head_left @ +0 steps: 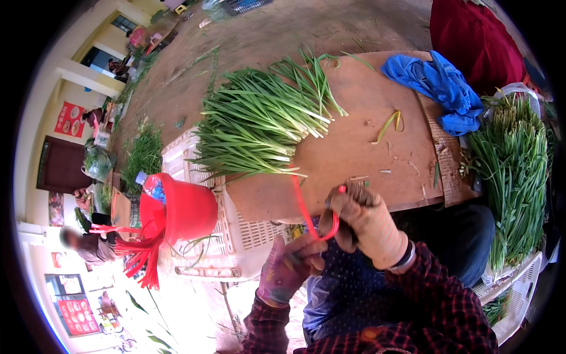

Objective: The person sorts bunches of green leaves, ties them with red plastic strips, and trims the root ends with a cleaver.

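Bundles of green leafy stalks with pale ends point(262, 118) lie fanned on a brown board point(377, 165). A red strip point(303, 206) runs down from near the lowest bundle and curves up between my hands, below the board's near edge. My left hand point(289, 265), in a stained pink-purple glove, has its fingers curled on the strip at its lower bend. My right hand point(365, 218), in a dirty tan glove, pinches the strip a little higher and to the right; its fingertips are partly hidden.
A red bucket point(191, 206) holds a bottle and red strips point(138, 253) on a white plastic crate point(247, 242). Blue cloth point(436, 82) lies at the board's right, beside a dark red object point(471, 35) and piled greens point(510, 177). Other people point(94, 245) are along the left wall.
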The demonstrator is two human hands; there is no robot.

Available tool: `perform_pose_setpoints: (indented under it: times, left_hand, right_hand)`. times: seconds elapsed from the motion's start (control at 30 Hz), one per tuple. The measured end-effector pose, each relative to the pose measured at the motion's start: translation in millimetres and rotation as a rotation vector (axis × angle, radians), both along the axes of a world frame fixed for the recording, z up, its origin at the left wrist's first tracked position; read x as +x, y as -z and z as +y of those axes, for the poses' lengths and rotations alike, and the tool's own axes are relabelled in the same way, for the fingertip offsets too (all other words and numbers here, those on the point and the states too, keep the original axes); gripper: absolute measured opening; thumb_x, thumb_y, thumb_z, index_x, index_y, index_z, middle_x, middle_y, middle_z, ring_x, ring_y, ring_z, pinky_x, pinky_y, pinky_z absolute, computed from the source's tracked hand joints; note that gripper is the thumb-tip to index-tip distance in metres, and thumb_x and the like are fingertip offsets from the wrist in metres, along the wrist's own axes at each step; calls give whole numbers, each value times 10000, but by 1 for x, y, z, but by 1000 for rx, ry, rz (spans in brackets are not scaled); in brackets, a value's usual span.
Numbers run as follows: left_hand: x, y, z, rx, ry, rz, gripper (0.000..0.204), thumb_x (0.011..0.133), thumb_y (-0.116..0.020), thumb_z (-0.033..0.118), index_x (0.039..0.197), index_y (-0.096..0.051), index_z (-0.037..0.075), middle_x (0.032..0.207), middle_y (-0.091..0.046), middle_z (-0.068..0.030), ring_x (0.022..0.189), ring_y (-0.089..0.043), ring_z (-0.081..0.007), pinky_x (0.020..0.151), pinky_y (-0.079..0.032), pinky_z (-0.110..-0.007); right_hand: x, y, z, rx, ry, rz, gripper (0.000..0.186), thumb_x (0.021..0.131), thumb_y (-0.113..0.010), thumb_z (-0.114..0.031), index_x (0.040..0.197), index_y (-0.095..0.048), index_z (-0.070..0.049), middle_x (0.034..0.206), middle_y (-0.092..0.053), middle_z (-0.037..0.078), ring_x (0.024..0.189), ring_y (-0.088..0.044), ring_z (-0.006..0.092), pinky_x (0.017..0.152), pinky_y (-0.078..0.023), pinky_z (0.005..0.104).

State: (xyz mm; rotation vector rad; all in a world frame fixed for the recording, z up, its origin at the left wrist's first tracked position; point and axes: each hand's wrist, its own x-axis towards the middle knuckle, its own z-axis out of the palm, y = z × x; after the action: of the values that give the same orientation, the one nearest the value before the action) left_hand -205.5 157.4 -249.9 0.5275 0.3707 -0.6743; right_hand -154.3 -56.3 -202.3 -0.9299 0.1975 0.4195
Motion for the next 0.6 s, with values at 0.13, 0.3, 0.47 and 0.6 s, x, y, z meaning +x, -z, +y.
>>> perform_pose_setpoints:
  times: [0.13,0.3,0.47,0.6]
  left_hand:
    - [-2,4,-16,-133,-183,-141,556,1034,-428,442,1350,-455,-14,1102,-599,-93,670,-481,-110,534,-386,-228]
    - [-22,10,-16,-216,-196,-55,475,1039,-439,330,1404,-438,26,1275,-608,-83,618,-447,-84,498,-356,-210]
    - [-26,0,-15,-323,-359,-101,299,1033,-462,210,1294,-525,77,1095,-642,-3,649,-479,-94,554,-406,-232]
    - [-25,10,-8,-369,-483,-147,238,1033,-481,175,1251,-552,109,1084,-635,-32,733,-517,-115,637,-438,-249]
  right_hand:
    - [-38,-10,-6,49,-36,17,258,967,-628,-325,921,-630,-71,727,-668,40,471,-525,86,422,-378,216]
    - [-65,-8,-18,-49,64,49,345,934,-659,-414,953,-591,-77,672,-643,70,424,-515,114,380,-352,216]
    - [-71,2,-36,-92,152,54,280,958,-638,-364,938,-597,-88,642,-628,67,399,-493,111,363,-332,226]
    - [-69,12,-40,69,215,108,216,957,-649,-293,967,-599,-83,723,-636,49,469,-530,110,427,-400,221]
